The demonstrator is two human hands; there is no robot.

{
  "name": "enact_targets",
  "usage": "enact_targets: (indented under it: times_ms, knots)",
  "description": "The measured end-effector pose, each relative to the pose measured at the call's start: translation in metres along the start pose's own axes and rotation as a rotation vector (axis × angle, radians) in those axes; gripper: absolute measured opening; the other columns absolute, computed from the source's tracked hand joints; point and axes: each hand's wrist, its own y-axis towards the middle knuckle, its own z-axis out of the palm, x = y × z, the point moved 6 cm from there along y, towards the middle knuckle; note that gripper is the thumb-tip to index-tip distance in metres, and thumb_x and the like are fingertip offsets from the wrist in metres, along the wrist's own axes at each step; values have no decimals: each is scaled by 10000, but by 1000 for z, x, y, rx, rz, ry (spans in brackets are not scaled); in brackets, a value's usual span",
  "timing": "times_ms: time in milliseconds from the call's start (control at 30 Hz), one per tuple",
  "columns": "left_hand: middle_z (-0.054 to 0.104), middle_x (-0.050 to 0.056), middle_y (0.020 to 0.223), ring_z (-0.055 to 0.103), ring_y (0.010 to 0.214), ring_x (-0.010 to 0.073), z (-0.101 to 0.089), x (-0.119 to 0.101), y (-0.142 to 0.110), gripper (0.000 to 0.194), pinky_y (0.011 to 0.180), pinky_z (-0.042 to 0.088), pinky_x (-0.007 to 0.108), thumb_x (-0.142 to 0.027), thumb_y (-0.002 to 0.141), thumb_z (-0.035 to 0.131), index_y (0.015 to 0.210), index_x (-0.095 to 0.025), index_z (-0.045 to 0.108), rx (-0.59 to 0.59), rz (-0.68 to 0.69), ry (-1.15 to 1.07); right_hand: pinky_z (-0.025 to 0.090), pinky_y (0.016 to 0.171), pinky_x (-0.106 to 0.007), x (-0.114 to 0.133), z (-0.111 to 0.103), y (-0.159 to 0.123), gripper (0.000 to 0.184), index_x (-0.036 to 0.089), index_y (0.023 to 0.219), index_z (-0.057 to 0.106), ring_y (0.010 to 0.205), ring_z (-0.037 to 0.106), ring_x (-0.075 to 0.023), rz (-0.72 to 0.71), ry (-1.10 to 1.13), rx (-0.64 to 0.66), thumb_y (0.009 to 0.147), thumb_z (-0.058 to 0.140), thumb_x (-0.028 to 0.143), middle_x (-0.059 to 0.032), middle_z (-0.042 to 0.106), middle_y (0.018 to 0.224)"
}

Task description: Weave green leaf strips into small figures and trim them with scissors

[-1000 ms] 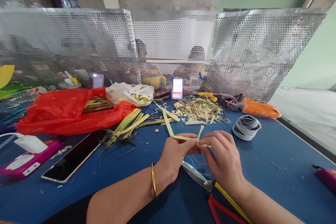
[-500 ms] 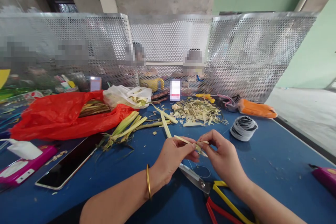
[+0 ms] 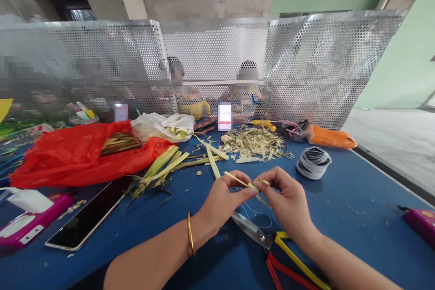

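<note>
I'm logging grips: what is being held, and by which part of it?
The left hand pinches a thin pale-yellow plant strip away from its free left tip; the right hand pinches a slim pale piece, gripped part unclear.

The strip (image 3: 234,178) looks like dry leaf, dull on top. The scraps (image 3: 256,143) look dry and rough. The scissors (image 3: 261,238) have smooth metal blades (image 3: 248,227). The red bag (image 3: 68,152) is thin, crinkly plastic, a bit shiny. The phone (image 3: 88,213) is smooth and glossy. The bangle (image 3: 190,234) is shiny metal. The table (image 3: 343,226) looks smooth and mostly matt.
</note>
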Motion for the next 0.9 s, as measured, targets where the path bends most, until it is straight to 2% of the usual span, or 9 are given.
enact_targets:
  times_ms: [100,200,367,500,600,700,800,900]
  knots:
    - [601,-7,746,530,734,117,3,2,-1,193,701,407,224,-284,692,745,792,-165,631,59,-61,-136,443,621,-270,2,-1,-1,124,200,697,569,661,563,-153,-13,27,-13,789,612,270,-12,645,700]
    - [616,-12,726,527,701,106,5,2,-1,219,684,398,217,-289,659,770,776,-161,635,49,-106,-235,445,622,-270,5,-1,-2,103,207,706,568,668,567,-153,-46,23,-37,793,603,251,-10,648,708]
    - [600,-21,638,513,623,99,4,3,-2,255,620,379,215,-308,597,806,710,-155,638,-24,-158,-261,450,678,-292,6,-2,-4,89,220,709,563,715,587,-169,-106,-62,-80,791,597,220,-9,662,738]
    - [557,-34,597,460,572,80,5,1,-2,252,571,347,204,-316,637,787,687,-153,601,0,-113,-233,444,695,-297,4,-2,-5,87,224,711,569,729,577,-174,-130,-96,-99,791,601,220,-7,663,745]
    - [544,-42,599,462,584,81,6,0,-3,247,603,366,207,-321,678,760,694,-161,573,12,-82,-224,445,698,-298,3,-2,-5,90,221,708,575,734,575,-175,-125,-83,-104,790,607,233,-13,664,749]
    - [582,-30,672,518,678,99,5,2,-4,219,682,399,215,-302,692,745,735,-165,580,-16,-75,-235,448,699,-298,3,-1,-4,100,213,698,581,729,579,-173,-107,-65,-96,788,614,243,-13,663,733]
    - [623,-12,736,558,760,120,5,3,-4,175,750,415,230,-275,712,719,767,-166,593,-34,-69,-241,453,680,-295,5,1,-1,125,207,675,580,678,581,-163,-80,-19,-58,785,617,254,-3,654,675]
    - [636,-8,720,581,755,128,6,1,-4,136,764,425,240,-254,722,697,752,-170,594,-17,-66,-242,459,640,-285,6,2,2,141,201,654,573,628,573,-151,-23,82,-9,761,643,260,3,640,627]
